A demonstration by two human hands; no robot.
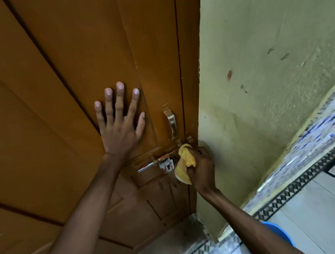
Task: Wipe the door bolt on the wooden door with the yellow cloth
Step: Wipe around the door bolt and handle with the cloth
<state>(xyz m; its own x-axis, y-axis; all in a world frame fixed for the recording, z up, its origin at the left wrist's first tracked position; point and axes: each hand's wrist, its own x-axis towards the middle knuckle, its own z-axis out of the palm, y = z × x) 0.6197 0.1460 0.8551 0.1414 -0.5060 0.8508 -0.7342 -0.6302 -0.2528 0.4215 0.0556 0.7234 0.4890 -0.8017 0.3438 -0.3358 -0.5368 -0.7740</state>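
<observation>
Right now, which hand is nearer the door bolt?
Right. The right hand grips the yellow cloth at the right end of the door bolt; the left hand lies flat on the wooden door, above-left.

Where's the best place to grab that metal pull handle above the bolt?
Grip the pull handle at its bowed middle, which stands off the wooden door. Probably reach behind it from the left, since the door frame crowds its right.

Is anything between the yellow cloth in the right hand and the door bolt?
Nothing visible. The right hand grips the yellow cloth, whose top appears to meet the door bolt at its right end. The pull handle sits above the bolt, and the left hand lies flat on the door, clear of it.
</observation>
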